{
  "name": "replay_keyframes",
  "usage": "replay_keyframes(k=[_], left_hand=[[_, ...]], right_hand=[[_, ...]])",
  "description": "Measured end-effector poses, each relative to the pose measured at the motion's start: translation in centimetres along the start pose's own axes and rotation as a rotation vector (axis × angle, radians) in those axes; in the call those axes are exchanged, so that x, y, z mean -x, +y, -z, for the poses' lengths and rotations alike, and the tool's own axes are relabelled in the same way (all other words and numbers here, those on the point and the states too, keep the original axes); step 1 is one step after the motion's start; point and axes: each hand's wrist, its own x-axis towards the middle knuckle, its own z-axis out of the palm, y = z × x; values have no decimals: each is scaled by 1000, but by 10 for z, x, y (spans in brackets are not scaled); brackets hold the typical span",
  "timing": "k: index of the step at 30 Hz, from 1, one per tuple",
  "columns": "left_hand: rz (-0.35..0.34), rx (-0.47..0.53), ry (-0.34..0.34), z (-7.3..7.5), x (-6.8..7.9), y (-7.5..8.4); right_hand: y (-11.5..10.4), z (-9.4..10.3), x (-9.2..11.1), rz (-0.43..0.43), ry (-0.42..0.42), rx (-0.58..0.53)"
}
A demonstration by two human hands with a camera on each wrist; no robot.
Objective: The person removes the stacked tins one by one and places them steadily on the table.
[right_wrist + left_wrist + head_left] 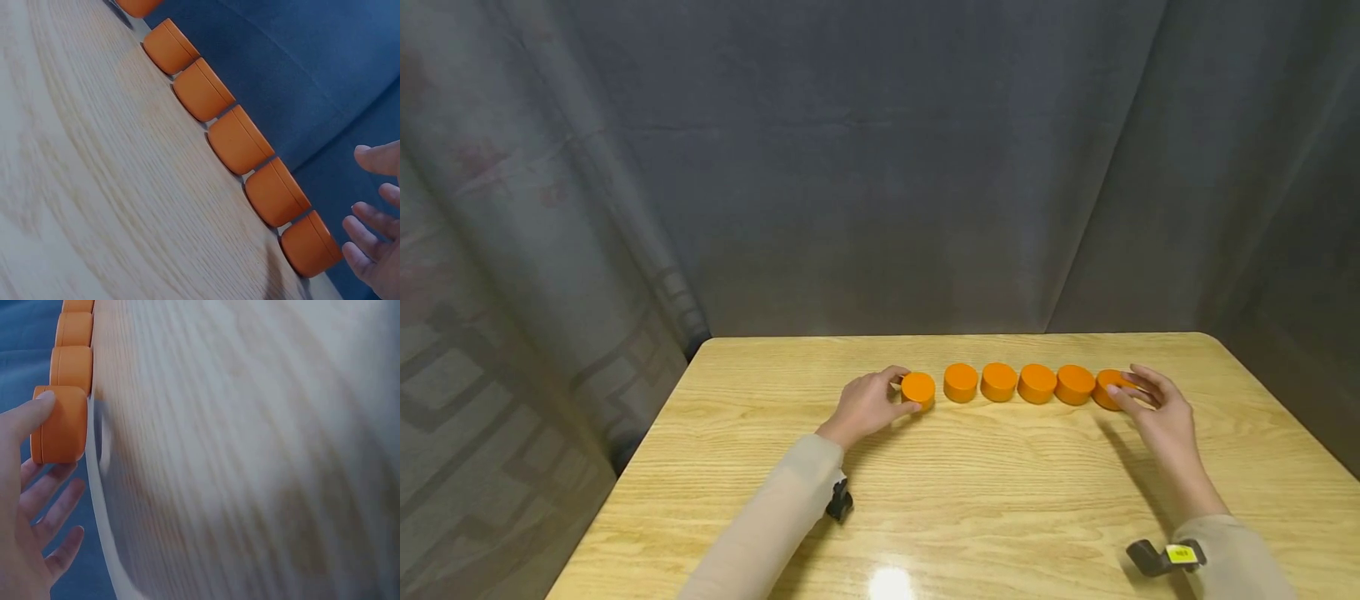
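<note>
My left hand [868, 404] pinches a round orange lidded container [918, 390] between thumb and fingers at the left end of a row. In the left wrist view, the thumb lies across the side of this container [62, 428], near its lid seam; whether its base touches the table cannot be told. My right hand [1165, 417] hovers around the rightmost orange container [1108, 390]. The right wrist view shows that hand [378, 231] with thumb and fingers spread, apart from the end container [309, 247]. Several matching containers [999, 382] stand upright between the hands.
A light wooden table [985, 483] with rounded far corners carries the row near its far edge. Grey curtains [880, 183] hang behind and at both sides. Black devices are strapped at the left wrist [839, 500] and right wrist [1165, 557].
</note>
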Motion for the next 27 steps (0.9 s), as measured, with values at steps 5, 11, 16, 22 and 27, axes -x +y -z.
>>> replay_keyframes(k=[5,11,16,22,27], left_hand=[[9,-1,0,-1,-6,1],[25,-32,-7,-2,-14,0],[30,-37,-11,-3,-19,1],[40,-44,-25,-6,-23,4],[50,-46,-39,-9,-24,5]], right_hand=[[-1,-1,0,13,-1,24],[-4,-4,2,2,-2,11],[-4,-5,1,-3,-7,17],[-4,-7,1,-11,-10,34],[-4,-7,2,-12,-16,39]])
